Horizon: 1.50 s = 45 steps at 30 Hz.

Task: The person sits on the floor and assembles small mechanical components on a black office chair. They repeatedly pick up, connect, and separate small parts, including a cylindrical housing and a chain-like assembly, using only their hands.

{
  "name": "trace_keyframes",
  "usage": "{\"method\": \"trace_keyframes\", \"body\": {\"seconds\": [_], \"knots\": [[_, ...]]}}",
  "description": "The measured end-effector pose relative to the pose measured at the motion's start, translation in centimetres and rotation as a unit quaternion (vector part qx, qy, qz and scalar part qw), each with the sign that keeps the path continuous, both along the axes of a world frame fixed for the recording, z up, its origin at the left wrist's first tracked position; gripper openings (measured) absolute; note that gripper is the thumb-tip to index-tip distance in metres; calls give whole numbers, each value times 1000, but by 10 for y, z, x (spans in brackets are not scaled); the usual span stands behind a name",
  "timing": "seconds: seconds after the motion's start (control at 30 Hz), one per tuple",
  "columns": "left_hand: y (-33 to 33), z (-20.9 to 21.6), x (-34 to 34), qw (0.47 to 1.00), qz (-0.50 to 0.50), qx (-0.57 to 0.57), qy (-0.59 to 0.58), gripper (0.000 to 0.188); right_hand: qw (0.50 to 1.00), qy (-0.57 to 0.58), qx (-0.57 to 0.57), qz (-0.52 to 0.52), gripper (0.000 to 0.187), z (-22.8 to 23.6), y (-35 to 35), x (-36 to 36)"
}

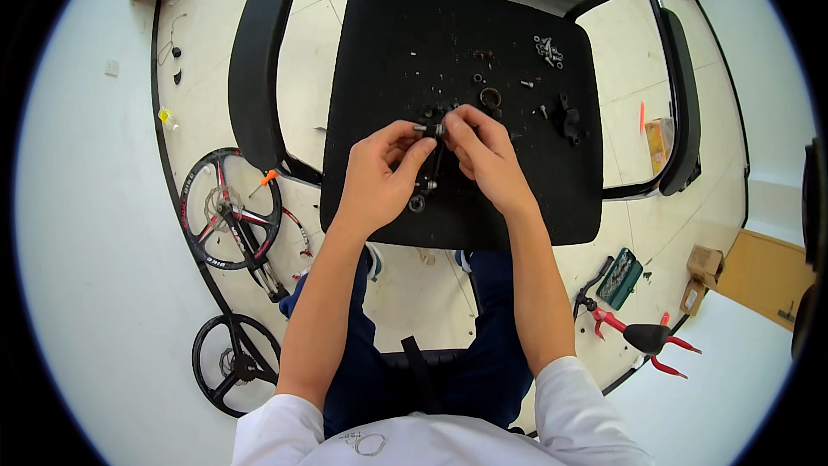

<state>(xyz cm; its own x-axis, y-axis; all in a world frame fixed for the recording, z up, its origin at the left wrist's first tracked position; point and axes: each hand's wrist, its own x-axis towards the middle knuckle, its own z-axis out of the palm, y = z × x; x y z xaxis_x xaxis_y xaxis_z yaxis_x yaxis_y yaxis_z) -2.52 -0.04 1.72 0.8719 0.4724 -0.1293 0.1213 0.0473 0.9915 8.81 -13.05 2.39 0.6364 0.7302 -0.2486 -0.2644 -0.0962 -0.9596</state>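
Over a black chair seat, both my hands meet at a small bolt-like metal part with a dark middle and a silvery tip. My left hand pinches its left end between thumb and fingers. On its other end, my right hand closes with thumb and forefinger. Beneath and between the hands lie a thin dark rod, a small metal piece and a round dark nut-like piece. Farther right on the seat are a brownish metal ring, a short bolt and a black bracket-like part.
Several silvery nuts and bolts are heaped at the seat's far right. Armrests flank the seat. Bicycle wheels and an orange-handled screwdriver lie on the left floor; a green toolbox and red bicycle frame part on the right.
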Motion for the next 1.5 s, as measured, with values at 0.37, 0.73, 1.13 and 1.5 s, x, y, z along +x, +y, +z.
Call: {"method": "trace_keyframes", "body": {"seconds": [0.37,0.73,1.13,1.5], "knots": [[-2,0,3,996,28,86,17,37,995,-91,10,-28,14,-8,2,-3],[-11,10,6,997,51,-54,-6,38,992,-101,-34,-74,16,-7,7,-6],[-9,6,3,998,59,16,-25,38,978,-178,-1,-112,8,-11,7,-9],[-10,11,2,995,87,30,-40,41,997,-6,17,-74,15,0,5,-2]]}}
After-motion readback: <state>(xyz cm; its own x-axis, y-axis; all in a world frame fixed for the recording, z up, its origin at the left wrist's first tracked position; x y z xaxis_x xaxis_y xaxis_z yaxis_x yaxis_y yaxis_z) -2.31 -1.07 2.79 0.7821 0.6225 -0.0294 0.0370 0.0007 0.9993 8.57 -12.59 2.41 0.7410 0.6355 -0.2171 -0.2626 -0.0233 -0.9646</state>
